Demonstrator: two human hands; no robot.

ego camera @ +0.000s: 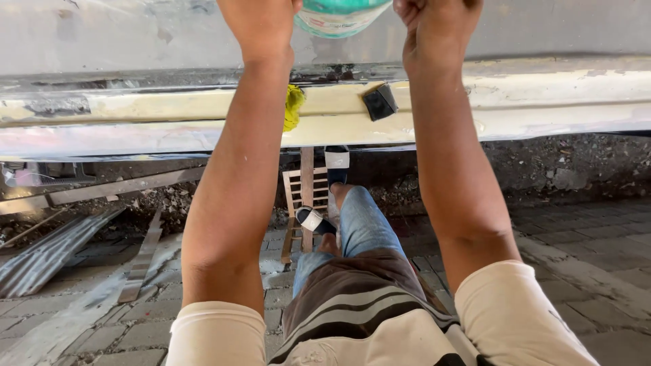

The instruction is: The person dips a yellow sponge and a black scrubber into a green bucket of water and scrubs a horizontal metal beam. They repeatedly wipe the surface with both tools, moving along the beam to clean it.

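Observation:
Both my arms reach up to the top edge of the view. My left hand (261, 20) is closed around the side of a round teal and white container (337, 17), only its lower part visible. My right hand (437, 24) is clenched just right of that container; whether it grips the container's lid or something else is cut off by the frame. Below the hands runs a long vehicle sill panel (542, 102) coated in pale yellow filler. A small black block (380, 102) rests on the filler, and a yellow cloth (293, 106) hangs beside my left forearm.
I sit with my legs stretched forward in jeans, sandalled feet (315, 219) on a small wooden pallet (302, 203). Paving bricks cover the ground. Corrugated metal sheets (47, 254) and metal strips lie at left. Dirt and rubble sit under the vehicle.

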